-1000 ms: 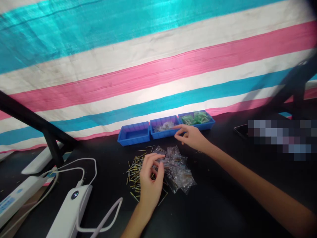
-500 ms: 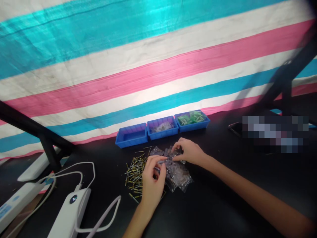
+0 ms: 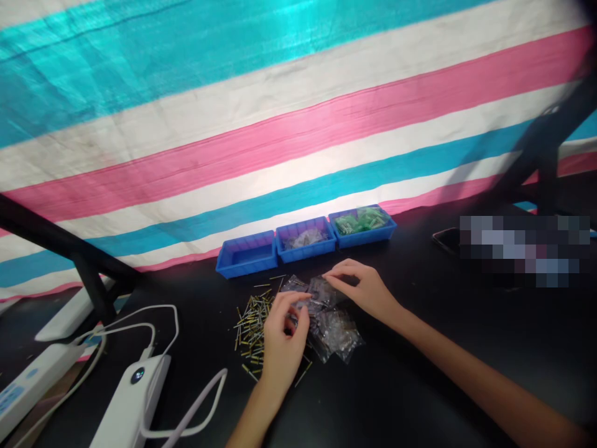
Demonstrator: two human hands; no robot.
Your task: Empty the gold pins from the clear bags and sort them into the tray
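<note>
Right hand (image 3: 368,289) has backed off the left on the head cam, fingertips nearly together at the bags (image 3: 338,330). Left hand (image 3: 283,330), half curled, sits between bags and pins (image 3: 252,326). Can't tell if either's gripping. Looks like bag handling; next calls for a one-bag pinch.

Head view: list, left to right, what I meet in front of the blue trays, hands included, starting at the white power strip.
White power strip → white power bank → pile of yellow-ended metal pins → left hand → right hand.
</note>
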